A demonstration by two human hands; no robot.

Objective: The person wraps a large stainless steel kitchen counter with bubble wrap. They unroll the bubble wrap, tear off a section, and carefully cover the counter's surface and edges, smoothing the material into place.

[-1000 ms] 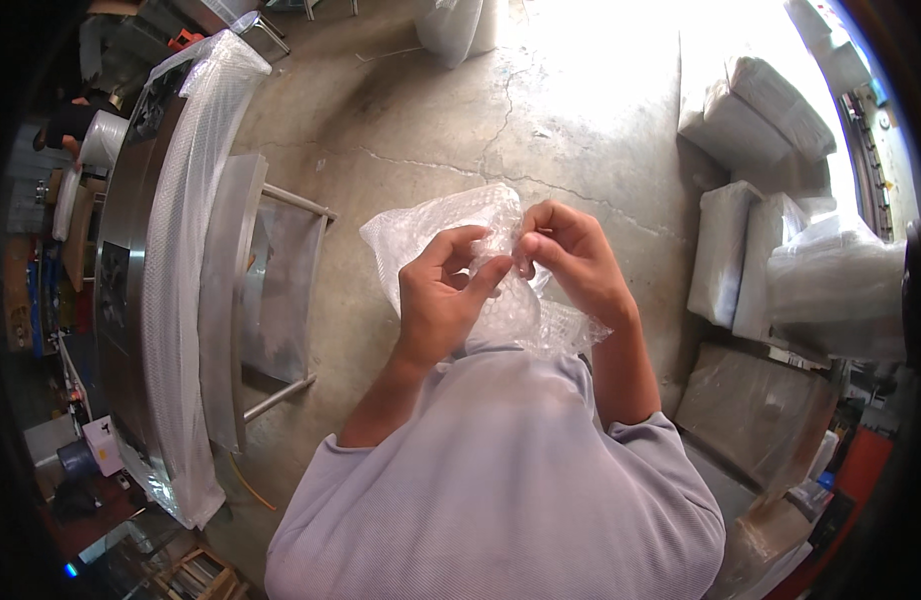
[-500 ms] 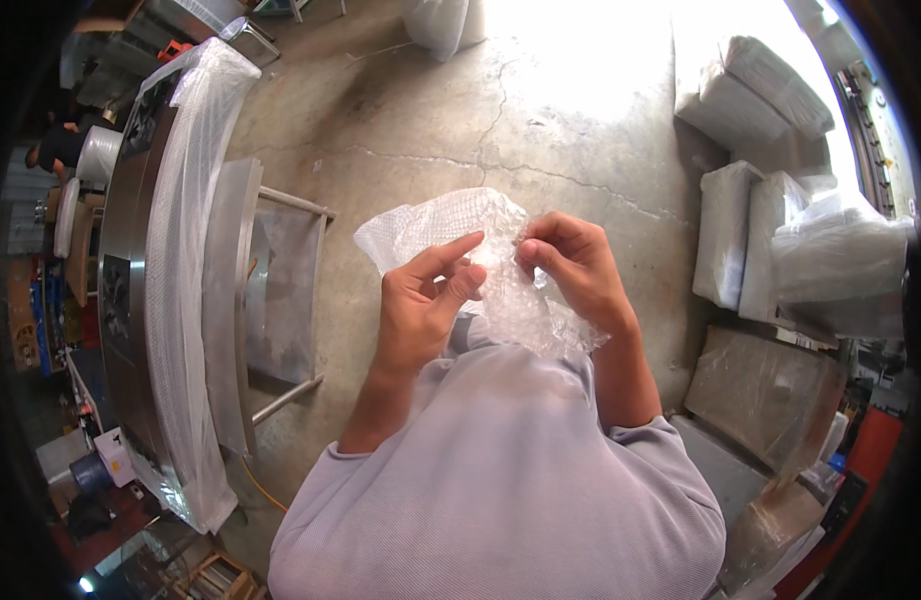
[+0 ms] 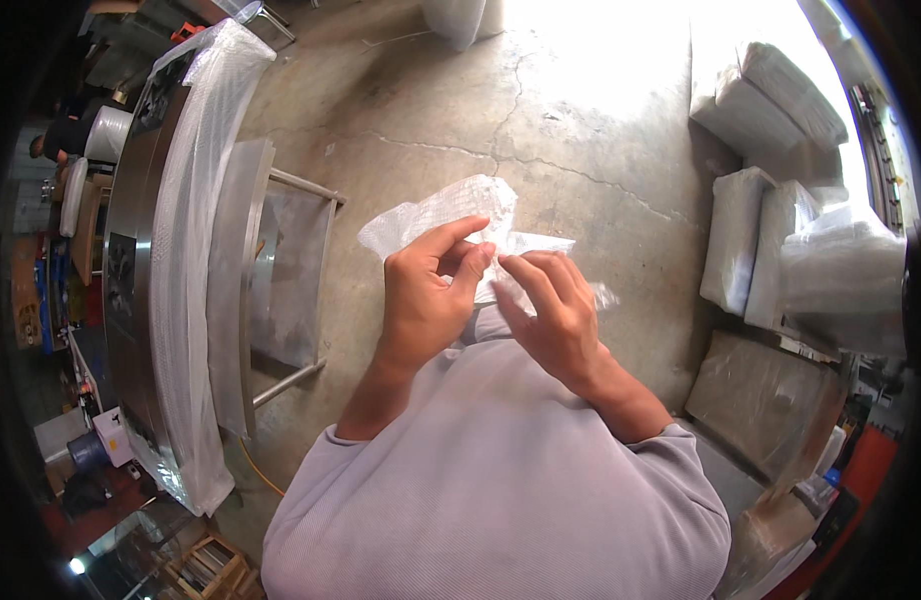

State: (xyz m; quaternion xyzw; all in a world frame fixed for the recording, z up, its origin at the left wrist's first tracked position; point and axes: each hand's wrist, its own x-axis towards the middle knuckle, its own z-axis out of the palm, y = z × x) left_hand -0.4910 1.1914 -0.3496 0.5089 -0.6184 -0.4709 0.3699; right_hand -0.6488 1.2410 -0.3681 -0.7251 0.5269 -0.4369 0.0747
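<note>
A crumpled sheet of clear bubble wrap (image 3: 471,200) is bunched up in front of my chest, with loose ends sticking out to both sides. My left hand (image 3: 428,290) pinches a part of it between thumb and forefinger. Close beside those fingertips, my right hand (image 3: 561,315) is curled over the wrap, its forefinger and thumb on the gathered part. The two hands nearly touch at the middle. Part of the wrap is hidden behind the fingers.
On my left stands a long steel unit draped in bubble wrap (image 3: 196,250), beside a metal frame table (image 3: 236,290). Several wrapped bulky pieces (image 3: 736,240) line the right side. Cracked concrete floor (image 3: 401,110) lies ahead. A person (image 3: 66,140) bends at the far left.
My right hand has moved left and down, turning knuckles-up, and its fingers now meet my left fingertips. The wrap is gathered tighter between them, and the view has shifted slightly.
</note>
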